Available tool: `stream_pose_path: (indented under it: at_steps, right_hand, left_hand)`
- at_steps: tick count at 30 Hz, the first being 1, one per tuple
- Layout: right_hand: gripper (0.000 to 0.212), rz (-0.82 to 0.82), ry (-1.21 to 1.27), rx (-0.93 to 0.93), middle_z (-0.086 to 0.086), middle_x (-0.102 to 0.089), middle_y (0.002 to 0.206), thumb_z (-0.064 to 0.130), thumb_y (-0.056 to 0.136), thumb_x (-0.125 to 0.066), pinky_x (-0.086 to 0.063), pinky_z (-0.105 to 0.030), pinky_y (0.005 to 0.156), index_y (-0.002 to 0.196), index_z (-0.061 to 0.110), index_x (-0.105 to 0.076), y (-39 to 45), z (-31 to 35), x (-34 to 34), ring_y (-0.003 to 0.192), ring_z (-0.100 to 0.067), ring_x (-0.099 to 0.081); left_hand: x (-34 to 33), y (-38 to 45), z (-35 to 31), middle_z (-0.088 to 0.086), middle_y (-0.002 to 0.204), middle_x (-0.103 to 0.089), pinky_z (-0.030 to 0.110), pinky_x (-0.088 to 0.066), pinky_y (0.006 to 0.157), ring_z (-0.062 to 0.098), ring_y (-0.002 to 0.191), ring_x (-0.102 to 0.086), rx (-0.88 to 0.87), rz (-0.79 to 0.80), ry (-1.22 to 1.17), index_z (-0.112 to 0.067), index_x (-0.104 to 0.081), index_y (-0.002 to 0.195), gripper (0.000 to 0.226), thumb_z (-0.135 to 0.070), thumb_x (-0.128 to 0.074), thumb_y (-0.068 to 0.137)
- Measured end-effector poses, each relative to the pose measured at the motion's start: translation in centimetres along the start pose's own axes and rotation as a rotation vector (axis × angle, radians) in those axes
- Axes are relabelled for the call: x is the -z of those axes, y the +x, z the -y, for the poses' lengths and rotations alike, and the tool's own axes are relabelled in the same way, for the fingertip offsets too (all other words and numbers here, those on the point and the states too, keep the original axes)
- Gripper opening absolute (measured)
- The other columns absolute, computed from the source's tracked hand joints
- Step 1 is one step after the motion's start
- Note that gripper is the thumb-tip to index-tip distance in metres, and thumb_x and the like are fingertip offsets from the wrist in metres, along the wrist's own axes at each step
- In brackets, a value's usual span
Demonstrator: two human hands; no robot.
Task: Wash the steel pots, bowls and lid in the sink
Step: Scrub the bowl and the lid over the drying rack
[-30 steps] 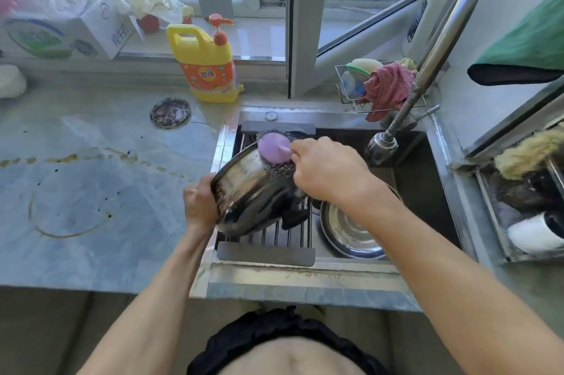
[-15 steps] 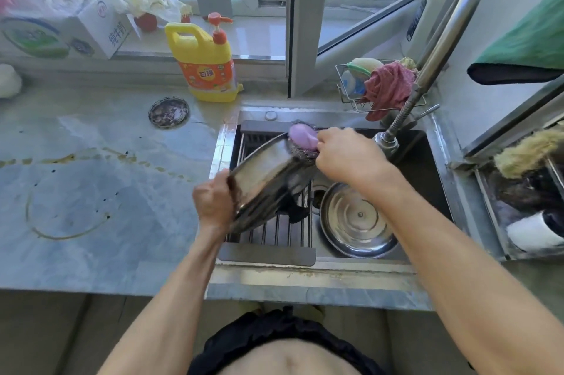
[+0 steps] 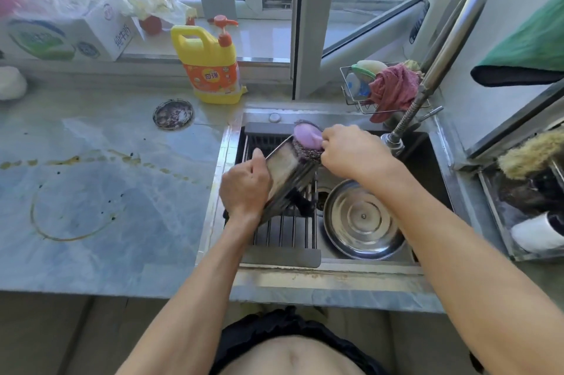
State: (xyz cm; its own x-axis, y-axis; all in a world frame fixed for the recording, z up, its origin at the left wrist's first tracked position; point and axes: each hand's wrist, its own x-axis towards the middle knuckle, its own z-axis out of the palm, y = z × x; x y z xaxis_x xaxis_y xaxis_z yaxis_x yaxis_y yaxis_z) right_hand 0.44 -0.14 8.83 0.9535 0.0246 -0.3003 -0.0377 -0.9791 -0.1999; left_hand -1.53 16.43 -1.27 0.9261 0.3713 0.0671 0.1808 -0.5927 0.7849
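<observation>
The left hand (image 3: 245,184) holds the pot (image 3: 288,173) by its rim, fingers curled round the edge, and keeps it tilted on its side above the rack (image 3: 283,228) in the sink (image 3: 439,161). The right hand (image 3: 355,150) pinches the scrubber (image 3: 306,139), which presses on the pot edge farthest from the left grip. I think the main risk is a slip: the steel is smooth, shiny and probably wet, and hard scrubbing far from the grip could twist the pot out and drop it on the lid (image 3: 363,223), which lies just right of the pot, below the right hand. The scrubber has a smooth lilac cap over a rough dark wire pad. The lid is a round, shallow steel dish with rings.
</observation>
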Motion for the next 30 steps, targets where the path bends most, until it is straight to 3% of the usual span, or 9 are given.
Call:
stream_pose_path:
  at_steps: [3, 5, 8, 11, 14, 20, 23, 26, 30]
  right_hand:
    - [0.015, -0.002, 0.016, -0.042, -0.007, -0.060, 0.098, 0.019, 0.090, -0.047, -0.042, -0.037, 0.073, 0.103, 0.017, -0.055, -0.6, -0.8, 0.0, 0.088, -0.033, -0.057]
    - [0.019, -0.022, 0.014, 0.095, -0.003, -0.052, 0.091, 0.020, 0.094, -0.045, -0.040, -0.035, 0.072, 0.110, 0.019, -0.055, -1.7, 1.2, -0.8, 0.082, -0.030, -0.054]
    - [0.024, -0.065, 0.000, 0.132, -0.006, -0.054, 0.092, 0.021, 0.095, -0.044, -0.039, -0.036, 0.072, 0.117, 0.018, -0.055, -1.1, 2.2, -0.7, 0.080, -0.029, -0.053]
    - [0.029, -0.068, -0.048, 0.033, -0.012, -0.061, 0.104, 0.019, 0.094, -0.044, -0.042, -0.039, 0.075, 0.120, 0.015, -0.055, -0.5, 1.8, -0.3, 0.092, -0.033, -0.060]
    - [0.027, -0.048, -0.053, 0.181, -0.006, -0.053, 0.094, 0.020, 0.093, -0.043, -0.043, -0.038, 0.073, 0.118, 0.017, -0.055, -2.6, 4.1, -1.5, 0.083, -0.029, -0.055]
    - [0.020, -0.033, -0.085, -0.007, -0.013, -0.063, 0.109, 0.023, 0.094, -0.043, -0.041, -0.038, 0.075, 0.107, 0.016, -0.057, -0.1, 0.0, -0.6, 0.098, -0.035, -0.061]
    - [0.023, -0.032, -0.019, 0.020, -0.014, -0.061, 0.107, 0.027, 0.100, -0.039, -0.039, -0.037, 0.073, 0.110, 0.017, -0.058, -0.4, -0.5, -1.2, 0.089, -0.035, -0.057]
    - [0.022, -0.057, 0.042, 0.104, -0.008, -0.052, 0.089, 0.025, 0.101, -0.038, -0.036, -0.036, 0.069, 0.109, 0.018, -0.057, -1.5, 1.4, -1.8, 0.078, -0.032, -0.051]
    - [0.017, -0.030, -0.010, 0.241, -0.004, -0.048, 0.086, 0.024, 0.099, -0.042, -0.036, -0.035, 0.068, 0.108, 0.020, -0.056, -2.6, 3.8, -2.0, 0.076, -0.029, -0.049]
  left_hand:
    - [1.0, 0.2, 3.7, -0.010, 0.032, -0.025, 0.030, -0.023, 0.045, 0.008, 0.034, -0.028, 0.166, 0.022, -0.302, -0.021, -0.031, 0.035, 0.065, -0.029, -0.052, 0.096]
    - [1.8, 0.8, 4.4, -0.012, 0.037, -0.022, 0.034, -0.021, 0.049, 0.006, 0.038, -0.022, 0.245, -0.010, -0.411, -0.025, -0.029, 0.051, 0.052, -0.020, -0.055, 0.096]
    - [2.4, 1.6, 4.5, -0.012, 0.042, -0.024, 0.033, -0.020, 0.047, 0.007, 0.043, -0.022, 0.275, 0.041, -0.418, -0.022, -0.027, 0.057, 0.034, -0.033, -0.045, 0.084]
    - [3.0, 1.9, 3.1, 0.001, 0.049, -0.040, 0.034, -0.027, 0.050, 0.019, 0.051, -0.037, 0.213, 0.101, -0.167, -0.013, -0.034, 0.051, 0.046, -0.042, -0.035, 0.086]
    - [2.5, 1.8, -0.8, 0.008, 0.060, -0.053, 0.034, -0.032, 0.056, 0.028, 0.062, -0.047, 0.114, 0.042, -0.022, -0.008, -0.048, 0.057, 0.058, -0.037, -0.038, 0.106]
    - [0.7, -1.8, 2.3, -0.007, 0.035, -0.034, 0.022, -0.020, 0.041, 0.010, 0.036, -0.035, -0.064, 0.097, -0.177, -0.024, -0.032, 0.041, 0.074, -0.064, -0.035, 0.102]
    - [1.3, -2.9, 5.1, -0.009, 0.042, -0.035, 0.021, -0.021, 0.043, 0.008, 0.041, -0.036, -0.062, 0.137, -0.272, -0.026, -0.036, 0.047, 0.069, -0.078, -0.036, 0.093]
    - [2.5, -2.6, 5.1, -0.011, 0.051, -0.040, 0.021, -0.028, 0.048, 0.007, 0.049, -0.040, -0.168, 0.231, -0.212, -0.026, -0.044, 0.063, 0.047, -0.051, -0.060, 0.099]
    - [3.8, -0.1, 2.8, -0.011, 0.058, -0.050, 0.016, -0.035, 0.053, 0.000, 0.055, -0.050, -0.192, 0.237, -0.123, -0.019, -0.055, 0.073, 0.031, -0.009, -0.056, 0.103]
